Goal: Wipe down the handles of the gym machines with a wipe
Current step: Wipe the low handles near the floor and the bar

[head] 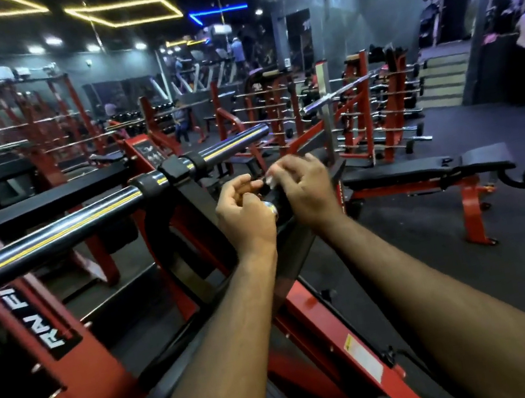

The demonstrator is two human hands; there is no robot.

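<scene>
Both my hands meet over the black handle (276, 204) of a red gym machine, just past its chrome end cap (270, 208). My left hand (244, 214) has curled fingers beside the handle's end. My right hand (301, 189) curls over the handle from the right. Between the fingertips of both hands shows a small pale wipe (270, 178), mostly hidden and blurred. How much of the handle the wipe covers is hidden.
A long black bar (61, 229) on the red machine frame (68, 335) crosses from the left toward the hands. A black bench on a red base (423, 172) stands on the dark floor at right. Red racks with barbells (360, 106) fill the room behind.
</scene>
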